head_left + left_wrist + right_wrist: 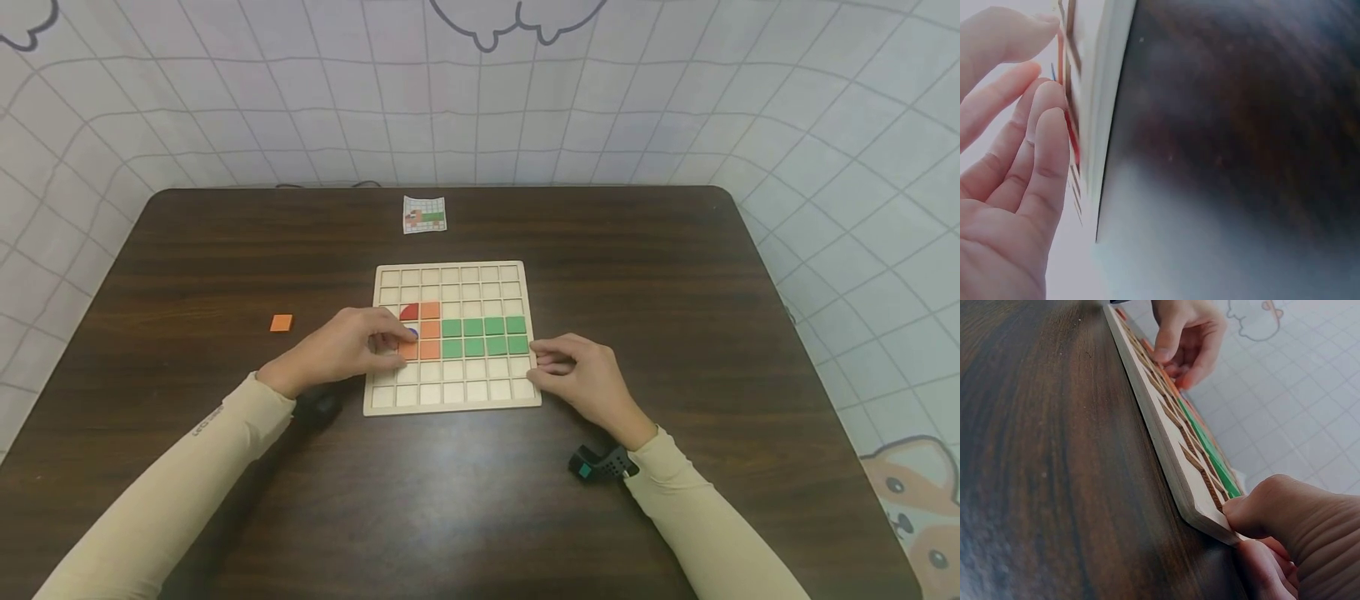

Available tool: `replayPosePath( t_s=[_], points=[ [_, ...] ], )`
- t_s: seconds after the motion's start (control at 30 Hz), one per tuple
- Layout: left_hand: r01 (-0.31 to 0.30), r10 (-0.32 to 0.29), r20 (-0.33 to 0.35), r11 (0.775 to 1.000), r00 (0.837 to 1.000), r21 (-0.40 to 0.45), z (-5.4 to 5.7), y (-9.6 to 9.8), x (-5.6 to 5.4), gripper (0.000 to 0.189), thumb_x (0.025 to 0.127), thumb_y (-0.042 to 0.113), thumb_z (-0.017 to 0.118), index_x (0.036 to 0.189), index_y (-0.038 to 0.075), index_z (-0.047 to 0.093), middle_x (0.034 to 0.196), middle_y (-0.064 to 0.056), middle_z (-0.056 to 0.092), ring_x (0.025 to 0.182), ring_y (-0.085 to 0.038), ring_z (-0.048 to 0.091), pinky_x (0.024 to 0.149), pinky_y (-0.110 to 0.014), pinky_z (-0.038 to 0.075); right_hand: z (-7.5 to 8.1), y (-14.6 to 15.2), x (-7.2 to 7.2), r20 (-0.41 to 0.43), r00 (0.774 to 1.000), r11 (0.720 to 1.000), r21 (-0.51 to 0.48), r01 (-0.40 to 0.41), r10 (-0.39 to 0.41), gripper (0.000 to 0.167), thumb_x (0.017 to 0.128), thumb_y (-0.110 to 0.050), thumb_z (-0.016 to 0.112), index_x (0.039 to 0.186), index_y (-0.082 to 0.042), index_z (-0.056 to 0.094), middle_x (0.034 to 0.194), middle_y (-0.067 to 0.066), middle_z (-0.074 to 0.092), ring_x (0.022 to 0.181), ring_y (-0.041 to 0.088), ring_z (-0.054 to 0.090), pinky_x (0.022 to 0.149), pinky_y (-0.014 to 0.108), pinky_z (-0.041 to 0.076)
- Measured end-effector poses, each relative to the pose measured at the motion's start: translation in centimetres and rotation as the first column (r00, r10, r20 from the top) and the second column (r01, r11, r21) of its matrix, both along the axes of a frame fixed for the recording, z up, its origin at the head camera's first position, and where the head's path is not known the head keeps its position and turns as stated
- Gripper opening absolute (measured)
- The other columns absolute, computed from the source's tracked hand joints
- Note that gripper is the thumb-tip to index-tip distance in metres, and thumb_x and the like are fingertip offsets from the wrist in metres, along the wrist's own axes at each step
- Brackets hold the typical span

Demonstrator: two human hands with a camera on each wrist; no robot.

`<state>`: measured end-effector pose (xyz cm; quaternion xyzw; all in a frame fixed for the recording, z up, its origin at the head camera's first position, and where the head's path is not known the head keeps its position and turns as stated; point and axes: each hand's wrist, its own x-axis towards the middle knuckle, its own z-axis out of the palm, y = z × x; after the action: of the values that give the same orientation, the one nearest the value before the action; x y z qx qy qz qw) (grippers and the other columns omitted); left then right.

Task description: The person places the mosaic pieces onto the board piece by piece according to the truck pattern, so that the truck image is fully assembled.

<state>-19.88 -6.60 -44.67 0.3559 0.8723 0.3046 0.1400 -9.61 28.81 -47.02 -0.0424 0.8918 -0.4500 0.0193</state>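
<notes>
A light wooden grid board [465,392] lies on the table. My left hand [352,346] reaches over its left side, index fingertip touching a small blue piece [413,332]; thumb and finger stand apart. In the left wrist view the edge of that blue piece [1053,72] shows beside the fingertips. Around it sit orange tiles [430,329] and a red quarter-round piece [409,312]. Two rows of green tiles [484,337] fill cells to the right. My right hand [588,379] pinches the board's right edge, its thumb on the rim in the right wrist view.
One loose orange tile [281,322] lies on the table left of the board. Behind the board is a small printed pattern card [424,215]. The dark wooden table [465,500] meets a white gridded curtain [480,125] at the back.
</notes>
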Motion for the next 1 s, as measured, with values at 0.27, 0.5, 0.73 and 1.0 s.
replayPosePath(
  t_s=[0.27, 0.5, 0.73, 1.0],
  points=[
    [-0.087, 0.087, 0.021, 0.996, 0.996, -0.02, 1.0, -1.8, 0.1, 0.028, 0.088, 0.017, 0.083, 0.115, 0.017, 0.078, 0.104, 0.003, 0.075, 0.088, -0.012, 0.064, 0.079, -0.028, 0.055, 0.1, 0.0, 0.0, 0.026, 1.0, 1.0, 0.001, 0.003, -0.003, 0.034, 0.087, -0.021, 0.082, 0.12, -0.014, 0.077, 0.111, 0.002, 0.076, 0.099, 0.017, 0.078, 0.082, 0.018, 0.061],
    [-0.174, 0.172, -0.035, 0.983, 0.985, -0.056, 1.7, -4.4, -0.2, 0.033, 0.089, 0.019, 0.082, 0.121, 0.012, 0.076, 0.11, -0.003, 0.076, 0.095, -0.016, 0.069, 0.083, -0.035, 0.058, 0.1, 0.0, 0.1, 0.033, 0.999, 1.0, 0.002, -0.002, 0.002, 0.034, 0.088, -0.021, 0.081, 0.121, -0.015, 0.077, 0.112, 0.002, 0.075, 0.099, 0.017, 0.078, 0.083, 0.019, 0.061],
    [-0.299, 0.298, -0.022, 0.952, 0.954, -0.06, 2.4, -7.6, -0.5, 0.032, 0.093, 0.025, 0.078, 0.123, 0.016, 0.075, 0.115, -0.001, 0.075, 0.099, -0.016, 0.069, 0.09, -0.04, 0.056, 0.1, 0.0, 0.2, 0.03, 1.0, 1.0, -0.01, 0.002, -0.002, 0.035, 0.087, -0.02, 0.082, 0.121, -0.015, 0.077, 0.113, 0.002, 0.076, 0.099, 0.017, 0.078, 0.082, 0.017, 0.06],
    [-0.385, 0.386, -0.002, 0.918, 0.922, -0.097, 2.8, -11.0, -1.2, 0.038, 0.096, 0.031, 0.075, 0.13, 0.015, 0.071, 0.125, -0.008, 0.074, 0.106, -0.023, 0.072, 0.09, -0.038, 0.056, 0.3, 0.0, 0.2, 0.033, 0.999, 1.0, -0.001, -0.005, 0.005, 0.036, 0.088, -0.021, 0.082, 0.123, -0.015, 0.076, 0.114, 0.004, 0.075, 0.1, 0.018, 0.078, 0.082, 0.017, 0.06]
  ],
)
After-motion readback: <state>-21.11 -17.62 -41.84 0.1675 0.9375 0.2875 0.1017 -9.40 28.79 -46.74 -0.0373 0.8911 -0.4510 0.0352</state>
